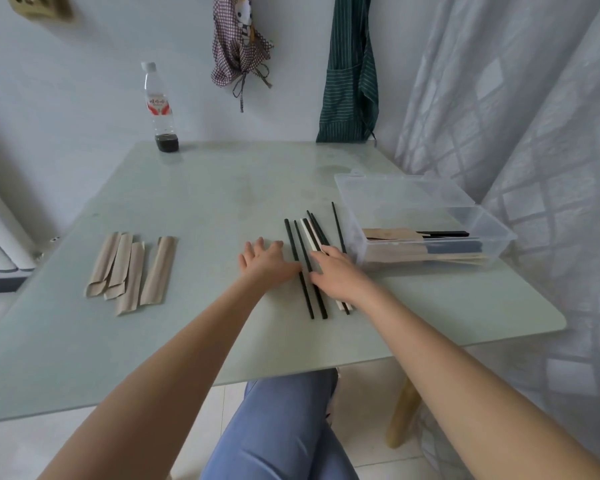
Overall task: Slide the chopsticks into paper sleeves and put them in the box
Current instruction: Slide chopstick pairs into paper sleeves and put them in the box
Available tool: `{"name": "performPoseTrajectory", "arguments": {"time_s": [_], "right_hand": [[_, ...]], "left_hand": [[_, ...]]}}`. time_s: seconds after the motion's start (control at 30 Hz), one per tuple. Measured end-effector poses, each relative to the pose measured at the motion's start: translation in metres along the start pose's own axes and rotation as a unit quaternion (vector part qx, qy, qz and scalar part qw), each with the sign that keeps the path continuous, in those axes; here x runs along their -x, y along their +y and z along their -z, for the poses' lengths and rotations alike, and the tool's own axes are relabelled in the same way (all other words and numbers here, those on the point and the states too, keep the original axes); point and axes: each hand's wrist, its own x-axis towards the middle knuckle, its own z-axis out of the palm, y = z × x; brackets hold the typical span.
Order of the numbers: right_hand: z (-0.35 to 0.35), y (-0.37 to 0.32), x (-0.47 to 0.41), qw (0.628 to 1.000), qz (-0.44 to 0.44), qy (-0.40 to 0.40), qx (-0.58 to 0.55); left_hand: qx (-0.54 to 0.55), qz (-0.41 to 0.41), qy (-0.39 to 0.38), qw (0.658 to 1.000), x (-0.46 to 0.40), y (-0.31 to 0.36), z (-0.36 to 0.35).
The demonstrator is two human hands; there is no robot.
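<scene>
1. Resting flat on the smooth pale-green glass tabletop [222,202], the left hand [267,263] is seen with fingers spread, gripping nothing.
2. The right hand [338,275] is laid, fingers extended, over the slim black and white chopsticks [307,271], which lie loose and roughly parallel.
3. Four flat tan paper sleeves [132,270] are spread well to the left.
4. Sleeved chopsticks are held in the clear rectangular plastic box [430,233] at right.
5. A plastic bottle [158,109] stands farthest.

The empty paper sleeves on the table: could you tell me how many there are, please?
4. All lie at the table's left: three overlapping paper sleeves, and one just right of them. More could hide beneath the overlap.
</scene>
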Motion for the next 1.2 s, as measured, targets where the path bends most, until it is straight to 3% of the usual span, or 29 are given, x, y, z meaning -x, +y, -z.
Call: {"name": "performPoseTrajectory", "arguments": {"time_s": [0.1,0.37,0.43,0.5,0.6,0.67,0.77,0.87,0.93,1.03,1.1,1.2], "right_hand": [[-0.001,-0.003,0.000,1.000,-0.005,0.005,0.007],[-0.003,-0.003,0.004,1.000,-0.001,0.022,0.004],[-0.002,-0.005,0.005,1.000,-0.011,0.023,0.007],[-0.001,-0.012,0.008,0.998,-0.015,0.065,0.015],[0.005,-0.033,0.013,0.992,0.012,0.102,-0.078],[0.009,-0.048,0.013,0.976,0.047,0.066,-0.201],[0.011,-0.074,0.010,0.930,0.057,-0.030,-0.362],[0.004,-0.092,0.001,0.898,0.060,-0.085,-0.427],[-0.003,-0.100,-0.006,0.894,0.052,-0.096,-0.434],[-0.014,-0.110,-0.014,0.880,0.029,-0.091,-0.465],[-0.018,-0.116,-0.017,0.862,0.021,-0.085,-0.500],[-0.018,-0.123,-0.020,0.850,0.027,-0.069,-0.522]], "left_hand": [[-0.049,-0.007,0.062,0.997,0.006,0.009,0.000],[-0.093,-0.053,0.015,0.994,0.008,0.032,0.009],[-0.033,-0.042,-0.017,0.998,0.008,0.025,0.017],[0.132,0.000,-0.048,0.990,0.005,0.010,0.028],[0.387,0.037,-0.067,0.919,0.011,-0.016,0.044],[0.428,0.018,-0.053,0.902,0.017,-0.028,0.053],[0.421,-0.031,-0.011,0.907,0.026,-0.043,0.068],[0.420,-0.064,0.025,0.905,0.030,-0.065,0.080],[0.383,-0.055,0.043,0.921,0.025,-0.086,0.084],[0.088,0.008,0.160,0.983,0.008,-0.122,0.085],[-0.066,0.058,0.170,0.982,0.001,-0.140,0.083],[-0.052,0.093,0.155,0.982,-0.002,-0.143,0.082]]}}
